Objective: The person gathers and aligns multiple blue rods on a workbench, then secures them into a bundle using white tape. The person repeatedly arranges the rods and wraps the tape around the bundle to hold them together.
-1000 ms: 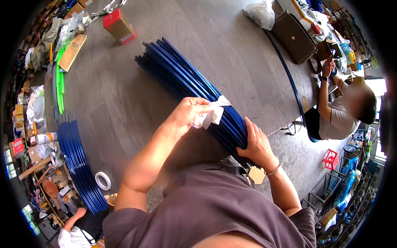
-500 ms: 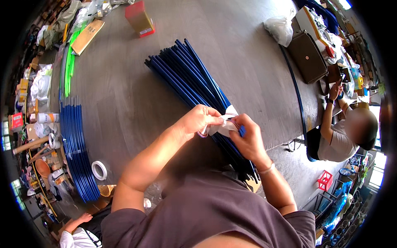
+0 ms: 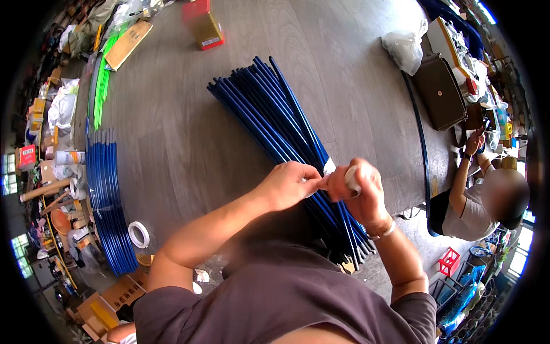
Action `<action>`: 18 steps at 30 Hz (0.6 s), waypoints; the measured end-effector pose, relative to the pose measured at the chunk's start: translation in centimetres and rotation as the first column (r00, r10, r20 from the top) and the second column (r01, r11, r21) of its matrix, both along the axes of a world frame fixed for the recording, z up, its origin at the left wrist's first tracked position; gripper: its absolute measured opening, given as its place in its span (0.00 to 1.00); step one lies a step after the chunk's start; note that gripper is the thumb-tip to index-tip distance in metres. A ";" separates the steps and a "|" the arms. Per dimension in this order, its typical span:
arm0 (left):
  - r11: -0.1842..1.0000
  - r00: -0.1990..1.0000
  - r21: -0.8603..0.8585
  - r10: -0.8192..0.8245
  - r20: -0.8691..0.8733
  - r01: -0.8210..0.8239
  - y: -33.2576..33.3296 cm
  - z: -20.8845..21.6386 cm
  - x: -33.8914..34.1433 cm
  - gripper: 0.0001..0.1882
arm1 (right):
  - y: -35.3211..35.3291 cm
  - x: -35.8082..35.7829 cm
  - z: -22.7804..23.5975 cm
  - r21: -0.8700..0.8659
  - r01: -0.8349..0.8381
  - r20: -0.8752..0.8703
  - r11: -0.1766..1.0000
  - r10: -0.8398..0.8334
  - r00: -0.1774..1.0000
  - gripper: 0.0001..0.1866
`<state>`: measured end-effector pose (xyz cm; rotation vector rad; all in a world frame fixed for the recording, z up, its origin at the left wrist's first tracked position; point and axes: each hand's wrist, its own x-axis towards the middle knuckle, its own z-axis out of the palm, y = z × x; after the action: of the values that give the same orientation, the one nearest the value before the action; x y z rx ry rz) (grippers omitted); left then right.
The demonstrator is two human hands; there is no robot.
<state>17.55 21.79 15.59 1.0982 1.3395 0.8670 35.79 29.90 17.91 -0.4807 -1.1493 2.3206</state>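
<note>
A bundle of dark blue rods [image 3: 260, 112] lies slanted across the table, its near ends sticking out past the edge beside my body. Around its middle shows a white band [image 3: 329, 166]. My left hand [image 3: 292, 184] is over the bundle, thumb and fingers pinched together; what is between them is mostly hidden. Close against it, my right hand [image 3: 366, 192] curls round a white roll of tape [image 3: 353, 181], partly covered by the fingers and blurred by motion.
Another white tape roll [image 3: 138, 234] lies at the table's left, beside more blue rods [image 3: 106, 200]. Green rods [image 3: 102, 92] and a wooden board [image 3: 129, 45] are beyond. A red and gold box [image 3: 203, 26] stands at the back. A brown bag [image 3: 440, 92] and a seated person [image 3: 458, 200] are right.
My right hand has moved slightly right and turned, its fingers now curled round the roll. The loose white strip between my hands is now mostly hidden. My left hand has shifted right and down.
</note>
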 end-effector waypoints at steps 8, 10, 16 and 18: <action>0.788 0.730 0.517 0.128 -0.671 0.336 -1.0 -1.0 -2.3 0.15 | 4.7 5.6 0.3 0.708 -0.197 0.384 0.678 -0.135 0.914 0.20; 0.870 0.801 0.441 0.097 -0.590 0.220 -3.4 -4.7 -4.6 0.23 | 6.7 11.3 -4.8 0.176 0.151 0.393 0.973 -0.210 0.895 0.17; 0.843 0.587 0.242 -0.104 -0.803 0.480 -0.7 -1.3 -4.6 0.43 | 5.1 3.8 -0.5 0.586 -0.671 0.783 0.454 -0.104 0.613 0.13; 0.824 0.413 0.122 -0.145 -0.899 0.554 0.8 -0.3 -4.4 0.38 | 5.3 1.8 1.4 0.348 -0.892 0.934 0.289 -0.027 0.355 0.15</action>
<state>13.18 22.56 15.25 2.2918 1.6280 0.1826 37.60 35.22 19.29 -0.9075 -3.2267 1.2934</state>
